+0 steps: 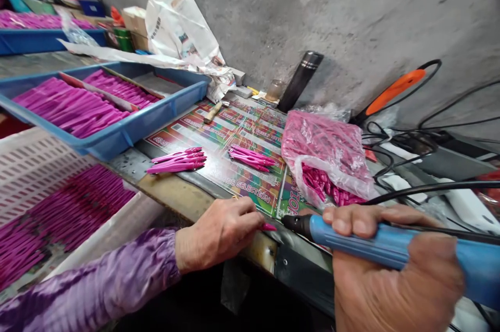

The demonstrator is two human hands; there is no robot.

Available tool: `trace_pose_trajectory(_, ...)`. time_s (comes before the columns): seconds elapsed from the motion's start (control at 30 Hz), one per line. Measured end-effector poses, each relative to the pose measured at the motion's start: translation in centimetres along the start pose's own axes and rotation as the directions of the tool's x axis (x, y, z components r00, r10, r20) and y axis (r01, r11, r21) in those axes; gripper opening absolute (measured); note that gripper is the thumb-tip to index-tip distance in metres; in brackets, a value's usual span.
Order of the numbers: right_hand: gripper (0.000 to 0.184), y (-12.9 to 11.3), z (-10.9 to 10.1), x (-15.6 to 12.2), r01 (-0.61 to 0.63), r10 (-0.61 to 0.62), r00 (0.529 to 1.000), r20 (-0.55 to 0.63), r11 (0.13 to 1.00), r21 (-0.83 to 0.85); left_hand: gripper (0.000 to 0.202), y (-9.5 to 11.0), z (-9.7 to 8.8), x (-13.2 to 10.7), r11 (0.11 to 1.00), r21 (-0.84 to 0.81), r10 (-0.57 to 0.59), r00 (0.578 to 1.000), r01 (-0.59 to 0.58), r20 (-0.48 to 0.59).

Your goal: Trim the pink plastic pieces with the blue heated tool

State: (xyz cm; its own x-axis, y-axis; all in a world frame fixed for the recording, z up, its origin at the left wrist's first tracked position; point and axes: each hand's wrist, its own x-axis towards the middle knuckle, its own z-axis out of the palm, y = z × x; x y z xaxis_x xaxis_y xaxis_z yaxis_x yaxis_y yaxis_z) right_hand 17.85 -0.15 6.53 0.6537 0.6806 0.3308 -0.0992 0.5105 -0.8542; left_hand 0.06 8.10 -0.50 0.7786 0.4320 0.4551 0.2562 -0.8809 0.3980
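Observation:
My left hand (pixel 222 230), below a purple sleeve, is closed at the bench's front edge. The tip of a small pink piece (pixel 269 227) sticks out from its fingers; the rest is hidden. My right hand (pixel 394 269) is wrapped around a blue electric screwdriver (pixel 363 241). Its black nose points left, a short gap from the pink tip. Beyond my left hand lie two small bundles of slim pink sticks, one on the left (pixel 177 160) and one on the right (pixel 253 158). A clear plastic bag (pixel 324 149) of pink parts lies open towards me.
A blue tray (pixel 156 121) of pink sticks stands at left, above a white slotted basket (pixel 39 165) holding more. A black cylinder (pixel 300 82) leans at the wall. An orange-handled tool (pixel 396 91) and black cables (pixel 385 160) are at right.

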Motion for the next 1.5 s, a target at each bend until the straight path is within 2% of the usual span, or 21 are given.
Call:
trace_pose_trajectory(0.17, 0.026, -0.5, -0.2, -0.1, -0.059, 0.058, 0.998, 0.004, 0.998, 0.036, 0.025, 0.2, 0.4, -0.4, 0.981, 0.179, 0.087, 0.995, -0.077, -0.047)
trace_pose_trajectory(0.33, 0.037, -1.0, 0.1, -0.3, -0.063, 0.062, 0.998, 0.027, 0.997, 0.041, 0.029, 0.3, 1.0, -0.6, 0.966, 0.231, 0.159, 0.969, -0.114, -0.188)
trace_pose_trajectory(0.43, 0.035, -1.1, 0.2, -0.4, -0.066, 0.064, 0.997, 0.036, 0.997, 0.042, 0.03, 0.3, 1.0, -0.6, 0.965, 0.234, 0.169, 0.961, -0.117, -0.219)
trace_pose_trajectory(0.67, 0.034, -1.0, 0.2, -0.4, -0.068, 0.066, 0.997, 0.042, 0.997, 0.04, 0.027, 0.1, 1.4, -0.8, 0.968, 0.22, 0.171, 0.956, -0.118, -0.239)
trace_pose_trajectory(0.8, 0.032, -1.1, 0.6, -0.3, -0.066, 0.064, 0.997, 0.052, 0.997, 0.049, 0.017, 0.1, 1.5, -0.9, 0.972, 0.204, 0.167, 0.954, -0.117, -0.249)
trace_pose_trajectory(1.07, 0.036, -0.8, -0.1, -0.3, -0.057, 0.056, 0.998, 0.032, 0.998, 0.025, 0.02, 0.1, 0.8, -0.9, 0.952, 0.253, 0.227, 0.953, -0.174, -0.2)
trace_pose_trajectory(1.2, 0.036, -0.6, -0.6, 0.2, -0.02, 0.02, 1.0, 0.002, 1.0, -0.014, 0.022, 0.2, 0.8, -0.9, 0.946, 0.259, 0.249, 0.947, -0.193, -0.202)
trace_pose_trajectory(1.37, 0.017, 0.3, -0.9, 1.1, 0.084, -0.09, 0.995, -0.05, 0.991, -0.102, 0.027, 0.1, 0.8, -1.0, 0.939, 0.266, 0.278, 0.935, -0.217, -0.22)
trace_pose_trajectory(1.5, 0.013, 1.6, -0.7, 1.9, 0.155, -0.162, 0.986, -0.05, 0.981, -0.119, 0.027, 0.1, 0.7, -1.1, 0.933, 0.282, 0.294, 0.928, -0.226, -0.23)
